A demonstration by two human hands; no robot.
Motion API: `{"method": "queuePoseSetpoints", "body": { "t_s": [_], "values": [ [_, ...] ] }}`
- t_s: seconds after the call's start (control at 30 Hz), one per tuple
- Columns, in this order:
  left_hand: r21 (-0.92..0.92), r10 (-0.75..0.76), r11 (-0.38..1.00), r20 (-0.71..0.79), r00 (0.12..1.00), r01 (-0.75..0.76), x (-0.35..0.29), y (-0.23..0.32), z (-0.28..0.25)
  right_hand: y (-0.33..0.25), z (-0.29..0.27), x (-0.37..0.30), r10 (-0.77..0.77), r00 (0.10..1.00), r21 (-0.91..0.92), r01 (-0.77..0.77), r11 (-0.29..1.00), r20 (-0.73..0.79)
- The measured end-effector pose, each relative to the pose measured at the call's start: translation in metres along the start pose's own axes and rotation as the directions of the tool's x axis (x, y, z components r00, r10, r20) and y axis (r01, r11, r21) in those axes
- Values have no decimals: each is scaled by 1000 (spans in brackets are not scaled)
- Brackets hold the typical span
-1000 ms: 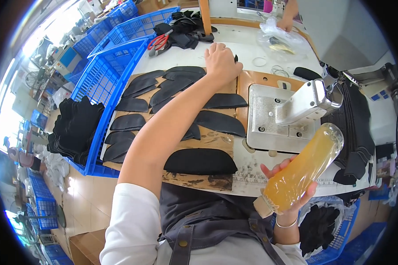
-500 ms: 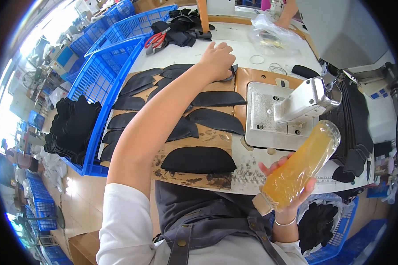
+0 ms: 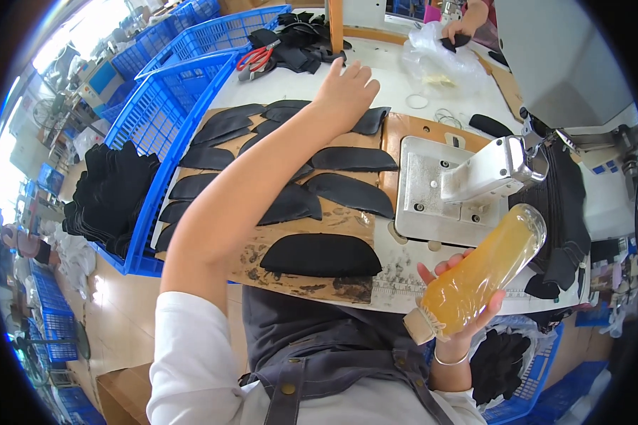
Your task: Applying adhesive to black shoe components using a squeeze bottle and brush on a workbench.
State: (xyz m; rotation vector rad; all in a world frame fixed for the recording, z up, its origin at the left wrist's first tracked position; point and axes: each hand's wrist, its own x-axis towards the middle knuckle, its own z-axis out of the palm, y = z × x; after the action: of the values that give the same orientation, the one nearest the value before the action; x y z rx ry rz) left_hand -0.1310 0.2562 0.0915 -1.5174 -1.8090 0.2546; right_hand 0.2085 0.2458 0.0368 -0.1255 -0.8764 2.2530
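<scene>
My left hand (image 3: 345, 93) hovers over the far part of the table with its fingers apart and nothing in them. Just below it lies a dark curved pad (image 3: 370, 121), at the far right corner of several rows of such pads on brown board (image 3: 337, 216). Close to the front edge rests one larger black pad (image 3: 322, 255). My right hand (image 3: 490, 306) grips a clear bottle (image 3: 482, 270) of yellow liquid from beneath. The bottle is tilted, its pale cap (image 3: 420, 326) pointing down toward me.
Right of the board stands a sewing machine's white bed and arm (image 3: 475, 173). Red-handled scissors (image 3: 256, 58) lie by black scraps at the back. Blue crates (image 3: 164, 113) line the left side. A co-worker's hand (image 3: 461, 30) holds a dark piece beside a plastic bag (image 3: 432, 60).
My left hand has lifted slightly away from the far pad, its fingers spreading. The bottle stays in my right hand. At the back, the co-worker's hand has come into view with a dark piece.
</scene>
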Motion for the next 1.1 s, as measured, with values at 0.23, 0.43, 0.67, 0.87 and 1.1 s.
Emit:
{"method": "queuePoseSetpoints", "body": {
  "t_s": [0.23, 0.43, 0.67, 0.87, 1.1],
  "values": [
    [-764, -21, 645, -33, 999, -12, -132, 6, -105, 3, 2, 1, -86, 996, -87, 84, 993, -11],
    [-802, -281, 555, 69, 957, 221, -230, 33, -128, 19, 17, 6, -96, 988, -175, 116, 978, 120],
    [-828, -459, 555, -232, 858, 74, -270, 58, -87, 49, 66, 13, -82, 974, -468, 173, 867, 209],
    [-787, -503, 615, -336, 796, 56, -281, 68, -71, 63, 112, 36, -138, 969, -589, 235, 773, 205],
    [-785, -508, 616, -330, 796, 67, -284, 67, -74, 91, 155, 59, 49, 951, -807, 230, 544, 304]
  ]
}}
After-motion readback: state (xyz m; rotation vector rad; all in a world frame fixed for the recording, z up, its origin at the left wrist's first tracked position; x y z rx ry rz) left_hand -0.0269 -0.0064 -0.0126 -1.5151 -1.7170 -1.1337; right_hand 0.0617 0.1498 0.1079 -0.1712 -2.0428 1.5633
